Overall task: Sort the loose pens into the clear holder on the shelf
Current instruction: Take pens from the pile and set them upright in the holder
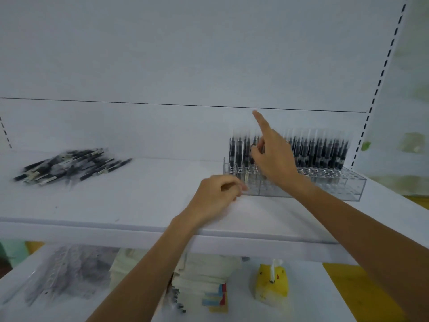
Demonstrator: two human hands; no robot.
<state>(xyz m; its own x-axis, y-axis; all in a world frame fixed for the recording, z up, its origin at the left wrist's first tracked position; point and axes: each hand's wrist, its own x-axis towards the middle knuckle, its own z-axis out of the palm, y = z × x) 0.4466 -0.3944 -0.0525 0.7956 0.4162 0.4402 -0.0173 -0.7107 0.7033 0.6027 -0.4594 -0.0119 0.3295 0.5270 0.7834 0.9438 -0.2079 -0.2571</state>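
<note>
While my right grip (271, 156) is closing thumb and curled fingers round one of the standing pens (320, 152), forefinger pointing up, my left grip (216, 198) is curling against the front left corner of the clear holder (336, 187); through the blur I cannot tell whether it is holding anything. The holder is sitting at the right end of the shelf (139, 201), back rows packed with dark upright pens, front holes showing bare. I am judging the job roughly half done: a heap of loose pens (69, 166) is lying well apart to the left.

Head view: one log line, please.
right hand: pinches pen in clear holder; left hand: at its corner; loose pens: piled left
</note>
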